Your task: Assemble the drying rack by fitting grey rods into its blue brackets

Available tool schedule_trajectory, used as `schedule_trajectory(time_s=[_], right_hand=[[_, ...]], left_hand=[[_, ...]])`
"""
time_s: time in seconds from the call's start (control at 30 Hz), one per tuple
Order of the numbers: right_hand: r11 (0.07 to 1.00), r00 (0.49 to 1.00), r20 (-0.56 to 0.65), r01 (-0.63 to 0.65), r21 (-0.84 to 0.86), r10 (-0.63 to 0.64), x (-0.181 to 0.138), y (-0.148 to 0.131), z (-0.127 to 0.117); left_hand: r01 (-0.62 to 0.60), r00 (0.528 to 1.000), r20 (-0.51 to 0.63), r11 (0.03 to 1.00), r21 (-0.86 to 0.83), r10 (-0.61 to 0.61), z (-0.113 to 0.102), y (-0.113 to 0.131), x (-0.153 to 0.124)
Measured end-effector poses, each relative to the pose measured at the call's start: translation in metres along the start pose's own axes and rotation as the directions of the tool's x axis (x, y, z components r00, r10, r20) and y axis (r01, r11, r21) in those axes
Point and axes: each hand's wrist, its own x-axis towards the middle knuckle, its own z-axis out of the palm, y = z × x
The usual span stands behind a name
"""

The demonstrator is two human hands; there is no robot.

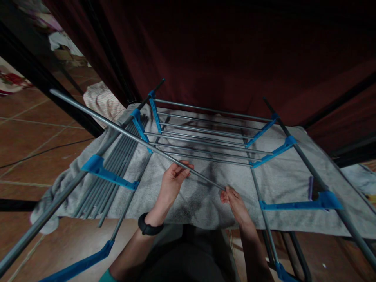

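Note:
A long grey metal rod point(117, 127) slants across the rack, its far end high at the left and its near end at my right hand point(233, 199). That hand pinches the rod's lower end. My left hand point(175, 180) has thumb and fingers closed around the rod further up. Below and around it stands a partly built rack with blue plastic brackets point(110, 176) on grey side poles point(66, 196). Several thin crossbars point(205, 145) span the brackets at the back. The front brackets, left and right point(302, 205), have no crossbar between them.
A grey towel point(199, 203) covers the table under the rack. Several loose rods point(114, 168) lie side by side at the left. A dark red curtain point(220, 58) hangs behind. On the tiled floor point(38, 149) at the left runs a black cable point(49, 150).

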Motion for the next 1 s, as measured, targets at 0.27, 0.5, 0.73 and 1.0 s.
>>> schedule_trajectory(time_s=[0.27, 0.5, 0.73, 1.0], right_hand=[[0.994, 0.996, 0.051, 0.078, -0.075, -0.074, -0.007, -0.010, 0.010], [1.000, 0.996, 0.093, -0.004, -0.010, 0.005, -0.003, -0.003, 0.022], [0.999, 0.981, 0.190, 0.027, 0.033, -0.033, -0.008, -0.003, 0.033], [0.994, 0.969, 0.232, 0.095, -0.048, -0.082, -0.007, 0.002, 0.038]], left_hand=[[0.009, 1.000, 0.006, 1.000, -0.002, -0.009, 0.000, -0.004, 0.000], [0.026, 1.000, 0.011, 1.000, -0.003, -0.026, 0.001, -0.006, -0.001], [0.039, 0.999, 0.022, 0.999, 0.013, -0.039, 0.002, -0.010, -0.003], [0.040, 0.999, 0.035, 0.998, 0.042, -0.042, 0.002, -0.016, -0.005]])
